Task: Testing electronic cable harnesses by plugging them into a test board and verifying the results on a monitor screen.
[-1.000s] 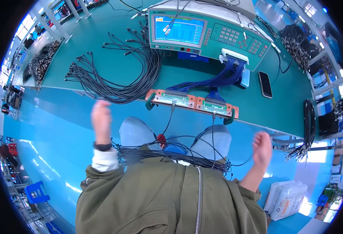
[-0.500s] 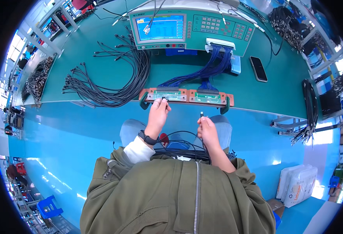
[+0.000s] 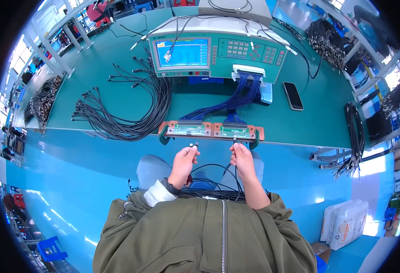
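My left hand (image 3: 184, 162) is closed in a pinch on a small black cable plug (image 3: 196, 144), just in front of the left half of the test fixture (image 3: 212, 129) and apart from it. In my right hand (image 3: 243, 160) another cable connector (image 3: 235, 140) is pinched, its tip at the front edge of the fixture's right green board (image 3: 234, 132). Whether that tip is seated in a socket, I cannot tell. Black cables (image 3: 213, 183) loop from the hands down to a bundle across my lap. Dark blue wires (image 3: 227, 101) join the fixture to a green tester (image 3: 218, 54).
A large bundle of black cables (image 3: 156, 107) curves over the green table at left. The phone (image 3: 293, 96) lies at right, and more cables (image 3: 354, 136) hang over the table's right edge. Dark green clamps (image 3: 164, 135) grip both fixture ends. White packages (image 3: 344, 223) stand lower right.
My left hand has drawn back from the left board toward me, with a plug in its fingers. My right hand has brought its connector up to the right board. The view has tilted upward.
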